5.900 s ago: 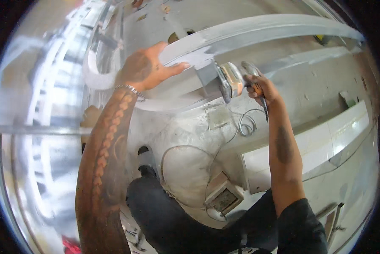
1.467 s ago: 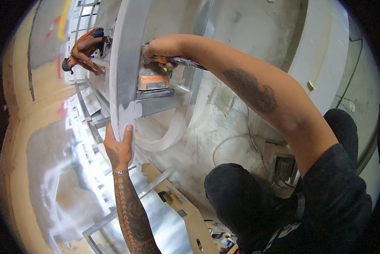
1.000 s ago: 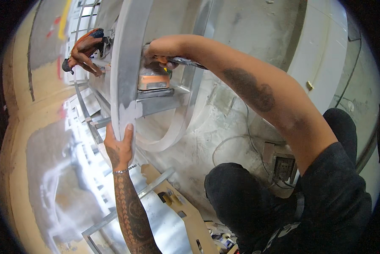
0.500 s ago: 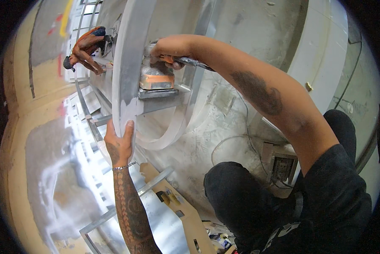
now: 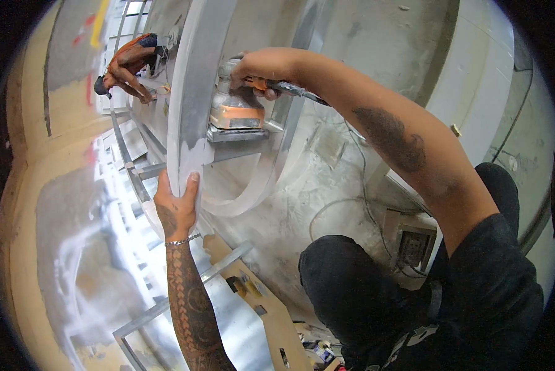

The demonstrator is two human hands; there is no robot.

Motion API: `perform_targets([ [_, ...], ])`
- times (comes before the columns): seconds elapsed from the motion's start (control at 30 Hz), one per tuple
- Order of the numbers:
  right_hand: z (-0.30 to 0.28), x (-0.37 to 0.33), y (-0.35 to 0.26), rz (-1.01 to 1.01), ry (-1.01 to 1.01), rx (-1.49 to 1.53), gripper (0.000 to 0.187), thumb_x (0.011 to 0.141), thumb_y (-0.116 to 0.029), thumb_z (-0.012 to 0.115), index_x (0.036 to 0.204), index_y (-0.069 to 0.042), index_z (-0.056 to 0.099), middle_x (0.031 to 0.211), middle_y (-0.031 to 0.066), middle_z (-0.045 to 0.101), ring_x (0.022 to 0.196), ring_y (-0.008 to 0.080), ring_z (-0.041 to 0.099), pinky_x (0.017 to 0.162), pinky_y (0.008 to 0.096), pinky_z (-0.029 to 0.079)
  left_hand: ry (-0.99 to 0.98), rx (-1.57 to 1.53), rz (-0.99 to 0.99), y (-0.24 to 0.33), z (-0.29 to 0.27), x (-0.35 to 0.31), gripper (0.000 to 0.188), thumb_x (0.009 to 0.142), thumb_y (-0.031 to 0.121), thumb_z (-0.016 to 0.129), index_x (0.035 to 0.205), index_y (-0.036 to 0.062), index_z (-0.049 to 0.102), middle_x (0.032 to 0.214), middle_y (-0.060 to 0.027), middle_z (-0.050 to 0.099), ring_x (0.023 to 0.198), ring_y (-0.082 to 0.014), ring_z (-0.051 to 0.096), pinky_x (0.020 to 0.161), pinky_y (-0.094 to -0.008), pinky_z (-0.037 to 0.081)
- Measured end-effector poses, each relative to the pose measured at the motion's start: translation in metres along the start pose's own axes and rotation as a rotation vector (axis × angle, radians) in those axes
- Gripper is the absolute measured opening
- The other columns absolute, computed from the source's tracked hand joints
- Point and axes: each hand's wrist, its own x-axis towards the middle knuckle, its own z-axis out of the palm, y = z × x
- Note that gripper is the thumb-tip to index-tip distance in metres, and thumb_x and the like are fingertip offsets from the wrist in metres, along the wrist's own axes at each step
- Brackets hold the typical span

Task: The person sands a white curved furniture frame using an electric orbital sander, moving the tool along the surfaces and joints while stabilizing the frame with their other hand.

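Little changes: the right hand (image 5: 252, 74) still grips the sander (image 5: 237, 116) at the crossbar (image 5: 245, 149) beyond the left hand (image 5: 176, 209), which clasps the frame (image 5: 194, 93); sanding apparently continues.

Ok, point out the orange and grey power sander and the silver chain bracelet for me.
Orange and grey power sander (image 5: 237, 115): head view, on its orange lower housing.
Silver chain bracelet (image 5: 182, 241): head view, midway along its visible links.

No legible lettering, labels or numbers
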Motion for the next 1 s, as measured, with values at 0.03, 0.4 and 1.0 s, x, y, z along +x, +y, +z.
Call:
perform_targets([
  [0.03, 0.0, 0.003, 0.001, 0.007, 0.015, -0.013, 0.023, 0.081, -0.027, 0.062, 0.087, -0.006, 0.061, 0.062, 0.0025, 0.05, 0.044, 0.0104, 0.043, 0.042, 0.0275, 0.036, -0.009, 0.015, -0.007, -0.001, 0.001, 0.001, 0.046, 0.087, 0.035, 0.074, 0.115, 0.0007, 0.062, 0.101, -0.0166, 0.072, 0.094, -0.0264, 0.069, 0.086, -0.0369, 0.052],
  [0.4, 0.0, 0.032, 0.008, -0.022, -0.02, -0.011, 0.02, 0.083, -0.025, 0.058, 0.073, -0.009, 0.056, 0.061, 0.0008, 0.045, 0.045, 0.0087, 0.041, 0.041, 0.0248, 0.034, 0.0, -0.029, 0.012, 0.0, 0.004, -0.001, 0.047, 0.087, 0.035, 0.074, 0.116, -0.0003, 0.062, 0.101, -0.0166, 0.072, 0.095, -0.026, 0.069, 0.087, -0.0366, 0.051],
  [1.0, -0.001, 0.017, 0.004, 0.034, -0.039, -0.032, 0.022, 0.081, -0.024, 0.064, 0.071, -0.007, 0.055, 0.058, 0.0018, 0.046, 0.044, 0.012, 0.041, 0.04, 0.0289, 0.031, -0.006, -0.025, -0.009, 0.0, 0.001, -0.001, 0.048, 0.088, 0.035, 0.074, 0.117, -0.0014, 0.062, 0.101, -0.0158, 0.071, 0.095, -0.0241, 0.068, 0.087, -0.0359, 0.051],
])
